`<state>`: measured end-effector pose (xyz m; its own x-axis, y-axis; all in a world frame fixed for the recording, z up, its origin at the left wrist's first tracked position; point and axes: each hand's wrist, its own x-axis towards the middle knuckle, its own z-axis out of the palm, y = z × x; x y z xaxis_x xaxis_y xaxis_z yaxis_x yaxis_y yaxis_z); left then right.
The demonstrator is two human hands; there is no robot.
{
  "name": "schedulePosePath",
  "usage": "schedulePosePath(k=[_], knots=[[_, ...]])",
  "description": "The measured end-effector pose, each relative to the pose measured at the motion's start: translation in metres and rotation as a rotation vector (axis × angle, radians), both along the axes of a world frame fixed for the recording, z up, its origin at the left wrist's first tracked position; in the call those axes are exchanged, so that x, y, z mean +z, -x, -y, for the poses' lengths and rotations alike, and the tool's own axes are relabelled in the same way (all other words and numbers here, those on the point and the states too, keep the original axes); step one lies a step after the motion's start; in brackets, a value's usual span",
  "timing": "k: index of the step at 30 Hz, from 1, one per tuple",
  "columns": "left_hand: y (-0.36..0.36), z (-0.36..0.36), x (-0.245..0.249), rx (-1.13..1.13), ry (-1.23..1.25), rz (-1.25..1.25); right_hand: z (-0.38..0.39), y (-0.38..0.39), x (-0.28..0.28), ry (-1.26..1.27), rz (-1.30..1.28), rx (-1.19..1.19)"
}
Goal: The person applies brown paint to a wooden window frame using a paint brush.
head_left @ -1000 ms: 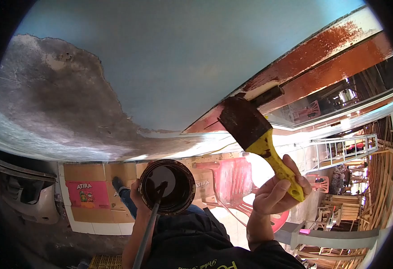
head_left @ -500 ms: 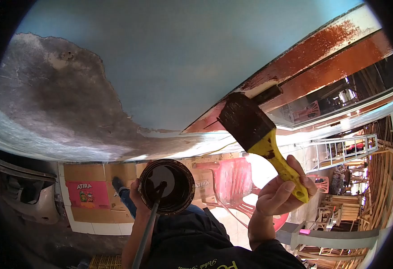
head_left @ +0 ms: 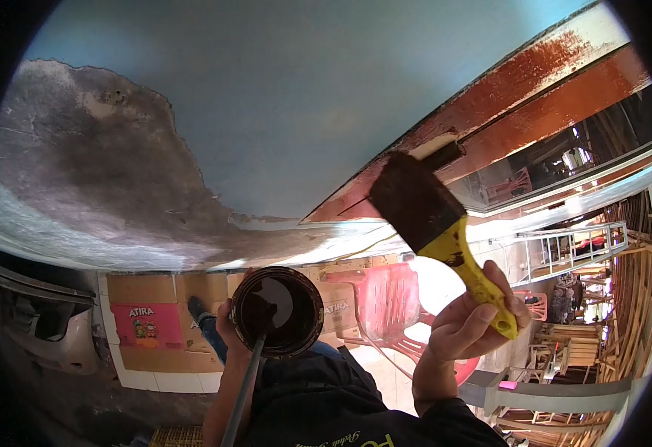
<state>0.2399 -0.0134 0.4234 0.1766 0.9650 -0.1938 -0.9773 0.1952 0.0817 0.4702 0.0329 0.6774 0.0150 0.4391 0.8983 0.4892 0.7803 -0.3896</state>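
Observation:
My right hand [head_left: 473,326] grips the yellow handle of a wide paintbrush [head_left: 419,201]. Its bristles, coated in dark brown, point up and left, overlapping the red-brown window frame [head_left: 504,108] in this view. At lower centre, my left hand [head_left: 229,332] is wrapped round the side of an open paint can [head_left: 317,313], its fingers mostly hidden. Dark brown paint coats the can's inside, and a pale patch shows within. A thin grey rod [head_left: 245,395] overlaps the can's mouth and runs down to the bottom edge.
The wall [head_left: 266,112] fills the upper view, blue with a bare grey patch [head_left: 95,149]. A red plastic chair [head_left: 389,302] stands behind the can. Flattened cardboard [head_left: 143,287] covers the floor. To the right are a metal ladder [head_left: 575,249] and stacked timber [head_left: 642,290].
The paintbrush has shifted slightly right and down with my right hand. The grey rod has moved slightly against the can's mouth. The can stays almost in place.

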Motion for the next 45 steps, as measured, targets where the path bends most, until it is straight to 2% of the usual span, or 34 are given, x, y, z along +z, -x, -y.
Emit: schedulePosePath(k=[1,4,5,8,11,14,18,21,24,30,36,39,45], knots=[[0.000,0.000,0.000,-0.003,0.003,0.003,0.001,0.000,0.001,0.008,0.016,0.042],[0.000,0.000,0.000,-0.005,0.003,-0.001,-0.001,0.000,0.002,-0.019,0.046,-0.110],[0.000,0.001,0.000,-0.003,0.004,-0.003,-0.002,0.002,0.001,-0.025,-0.036,-0.097],[0.000,0.001,-0.001,0.006,0.006,-0.011,0.000,-0.002,0.000,-0.034,-0.003,-0.043],[0.000,0.000,-0.001,0.004,0.007,-0.012,0.000,-0.003,0.003,-0.027,0.051,-0.095],[0.000,0.001,-0.001,0.006,0.007,-0.016,-0.003,0.001,0.009,-0.071,-0.042,-0.014],[-0.001,0.003,0.000,0.005,0.006,-0.014,-0.002,0.002,0.013,-0.047,0.054,-0.051],[-0.001,0.004,0.000,0.011,0.005,-0.012,0.000,0.005,0.011,0.037,-0.006,-0.065],[-0.001,0.005,0.000,0.014,0.006,-0.012,0.001,0.004,0.009,0.010,-0.058,-0.023],[0.000,0.005,0.000,0.017,0.007,-0.014,0.003,0.003,0.012,0.031,0.040,-0.080],[0.001,0.005,-0.001,0.015,0.011,-0.018,0.001,0.005,0.007,-0.048,-0.095,-0.037],[0.001,0.004,0.000,0.014,0.009,-0.015,0.001,0.009,0.009,0.015,0.032,-0.069],[0.002,0.006,0.000,0.024,0.011,-0.018,0.002,0.006,0.006,-0.015,-0.065,-0.048]])
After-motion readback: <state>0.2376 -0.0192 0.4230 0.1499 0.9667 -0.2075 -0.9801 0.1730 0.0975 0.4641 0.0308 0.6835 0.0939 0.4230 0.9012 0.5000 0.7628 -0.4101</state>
